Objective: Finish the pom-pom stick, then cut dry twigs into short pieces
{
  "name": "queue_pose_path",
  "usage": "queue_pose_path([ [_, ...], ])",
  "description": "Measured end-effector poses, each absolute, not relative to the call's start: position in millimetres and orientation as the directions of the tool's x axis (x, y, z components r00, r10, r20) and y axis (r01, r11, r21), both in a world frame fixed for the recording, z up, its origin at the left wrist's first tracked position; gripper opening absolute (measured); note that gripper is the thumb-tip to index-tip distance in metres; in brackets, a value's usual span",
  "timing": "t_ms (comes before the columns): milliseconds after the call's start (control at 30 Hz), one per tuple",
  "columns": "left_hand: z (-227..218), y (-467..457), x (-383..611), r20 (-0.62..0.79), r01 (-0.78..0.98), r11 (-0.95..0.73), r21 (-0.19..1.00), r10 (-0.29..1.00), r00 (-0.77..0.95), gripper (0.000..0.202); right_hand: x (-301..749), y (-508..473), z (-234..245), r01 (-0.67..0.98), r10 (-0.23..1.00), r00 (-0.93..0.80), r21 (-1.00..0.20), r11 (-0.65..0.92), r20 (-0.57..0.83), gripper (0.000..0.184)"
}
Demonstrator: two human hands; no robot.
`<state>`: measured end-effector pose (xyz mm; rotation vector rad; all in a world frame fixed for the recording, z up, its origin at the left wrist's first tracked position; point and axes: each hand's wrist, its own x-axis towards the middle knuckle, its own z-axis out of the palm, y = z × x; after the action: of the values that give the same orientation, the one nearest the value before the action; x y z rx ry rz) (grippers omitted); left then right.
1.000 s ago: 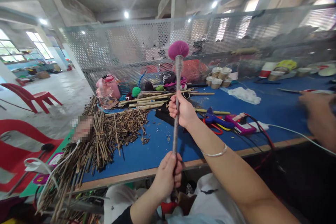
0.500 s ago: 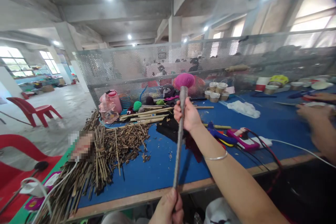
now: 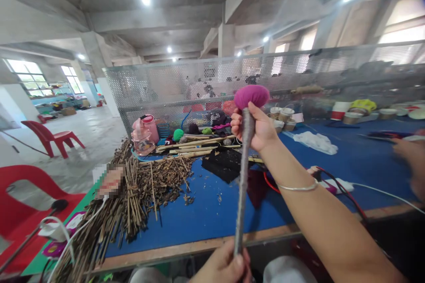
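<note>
Right hand [image 3: 262, 128] has gone higher on the grey rod [image 3: 243, 185], close under the magenta head [image 3: 251, 96]

Half a second ago, this hand was a little lower along the rod; now its thumb is just at the underside of the magenta head, perhaps touching it, which I cannot tell surely. The rod is in the air, above the near part of the blue table [image 3: 199, 216]. Its long axis goes from the left hand [image 3: 226, 265], low and near to the body, up to the magenta head, the top leaning slightly to the right. So the right hand is the nearer one to the head, and the left hand has the bottom part, whose end is hidden. Both grips are closed: the right has its fingers around the upper rod, the left is clamped around the lower part. How strongly they press cannot be seen.
</note>
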<state>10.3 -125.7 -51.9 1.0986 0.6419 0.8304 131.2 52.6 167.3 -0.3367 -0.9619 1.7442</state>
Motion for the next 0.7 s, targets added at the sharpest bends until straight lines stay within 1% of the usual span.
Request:
queue_pose_path([
  [67, -24.2, -112.4, 23.2, -0.036, -0.34, 0.182, 0.923, 0.919, 0.393, 0.06, 120.0, 35.9, 166.3, -0.596, 0.894, -0.355, -0.803, 0.008, 0.273, 0.022],
  [100, -11.5, -104.2, 29.3, -0.043, -0.354, 0.153, 0.923, 0.953, 0.301, 0.059, 115.8, 26.6, 163.1, -0.55, 0.889, -0.342, -0.832, 0.073, 0.305, 0.023],
  [133, -0.5, -95.5, 34.4, -0.022, -0.364, 0.089, 0.927, 0.982, 0.186, 0.059, 113.2, 16.4, 157.4, -0.501, 0.88, -0.342, -0.856, 0.127, 0.331, 0.025],
  [167, 8.4, -87.0, 38.1, -0.001, -0.379, 0.054, 0.924, 0.99, 0.138, 0.059, 112.3, 5.2, 148.6, -0.455, 0.872, -0.341, -0.873, 0.174, 0.351, 0.029],
  [233, 19.5, -72.6, 40.9, 0.006, -0.479, 0.047, 0.876, 0.994, 0.109, 0.06, 115.4, -20.1, 121.9, -0.349, 0.878, -0.357, -0.917, 0.191, 0.318, 0.042],
  [333, 22.1, -61.6, 37.1, 0.098, -0.589, -0.015, 0.808, 0.989, 0.109, 0.057, 125.6, -59.1, 65.7, -0.082, 0.931, -0.31, -0.981, 0.177, 0.194, 0.052],
  [400, 20.7, -59.6, 30.8, 0.168, -0.551, -0.073, 0.831, 0.978, 0.124, 0.053, 132.2, -79.1, 28.7, 0.069, 0.941, -0.3, -0.98, 0.185, 0.157, 0.052],
  [433, 21.2, -58.8, 25.9, 0.191, -0.522, -0.101, 0.847, 0.974, 0.122, 0.049, 135.6, -86.3, 12.9, 0.138, 0.947, -0.302, -0.979, 0.153, 0.105, 0.052],
  [467, 23.4, -57.3, 19.5, 0.203, -0.51, -0.122, 0.851, 0.973, 0.107, 0.044, 139.6, -91.9, -0.7, 0.193, 0.957, -0.278, -0.97, 0.146, 0.088, 0.051],
  [500, 27.4, -54.8, 11.4, 0.201, -0.515, -0.133, 0.847, 0.976, 0.079, 0.036, 144.4, -96.2, -12.3, 0.246, 0.961, -0.267, -0.959, 0.139, 0.071, 0.049],
  [533, 33.2, -51.1, 1.8, 0.198, -0.565, -0.156, 0.81, 0.98, 0.013, 0.032, 150.3, -99.8, -22.7, 0.293, 0.964, -0.262, -0.947, 0.13, 0.052, 0.049],
  [600, 47.7, -41.6, -19.3, 0.1, -0.688, -0.097, 0.719, 0.994, -0.036, 0.036, 165.3, -106.7, -42.4, 0.381, 0.964, -0.265, -0.917, 0.116, 0.012, 0.052],
  [667, 59.8, -32.9, -37.1, 0.031, -0.755, -0.13, 0.642, 0.989, -0.144, 0.029, 181.7, -115.2, -64.7, 0.462, 0.967, -0.253, -0.882, 0.09, -0.034, 0.053],
  [700, 62.9, -30.1, -42.6, -0.022, -0.785, -0.076, 0.615, 0.993, -0.113, 0.026, 189.2, -119.9, -77.4, 0.501, 0.975, -0.218, -0.863, 0.065, -0.053, 0.051],
])
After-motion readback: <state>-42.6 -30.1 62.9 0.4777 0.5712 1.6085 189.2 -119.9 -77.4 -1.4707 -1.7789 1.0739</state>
